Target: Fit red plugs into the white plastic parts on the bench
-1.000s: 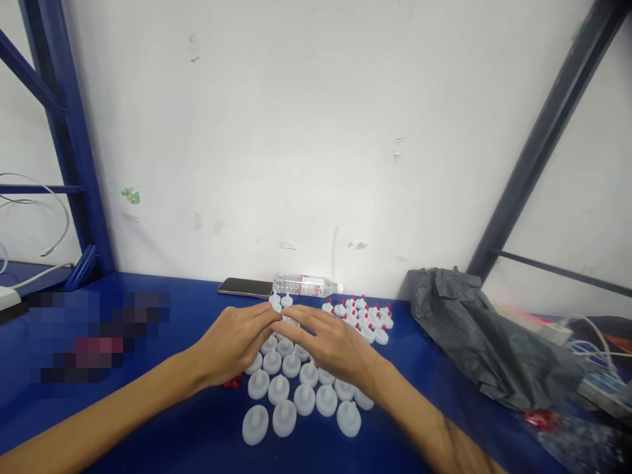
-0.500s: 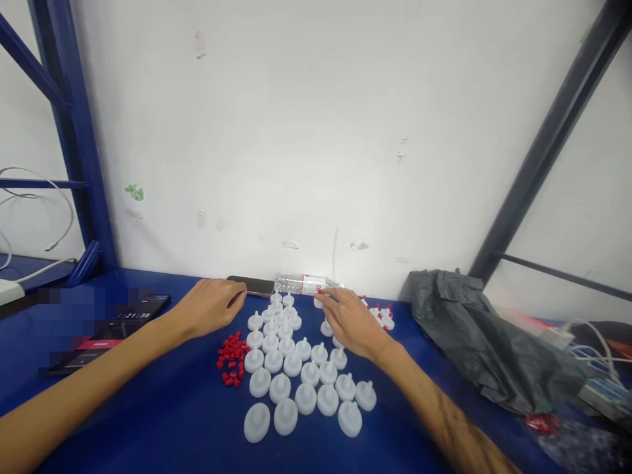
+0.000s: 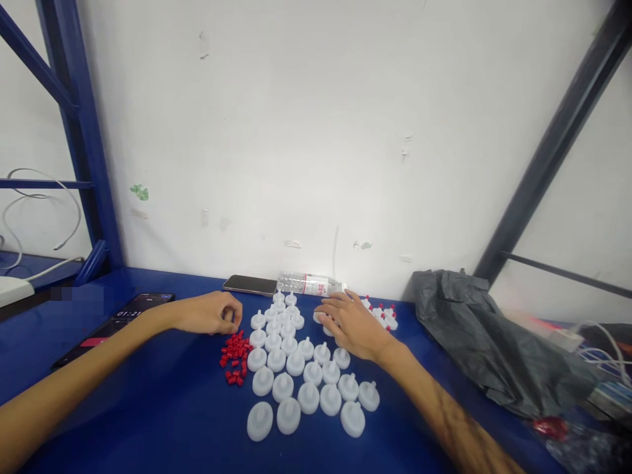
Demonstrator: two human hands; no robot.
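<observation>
Several white plastic caps (image 3: 296, 375) with small spouts stand in rows on the blue table (image 3: 172, 421). A heap of small red plugs (image 3: 236, 354) lies at their left. My left hand (image 3: 207, 313) rests just above the red heap, fingers curled into a pinch; what they hold is hidden. My right hand (image 3: 351, 324) lies over the far right caps, fingers bent down onto a white cap. Behind it sit several white caps with red tips (image 3: 382, 315).
A dark phone (image 3: 249, 284) and a lying clear water bottle (image 3: 311, 284) are at the wall. Another phone with a lit screen (image 3: 116, 322) lies left. A crumpled black plastic bag (image 3: 486, 342) fills the right side, with cables and a bag of red parts (image 3: 548, 428) beyond.
My hands, joined over the caps a second ago, moved apart. The left hand then drew back from the phone to the red plugs and curled. The right hand settled on the far right caps.
</observation>
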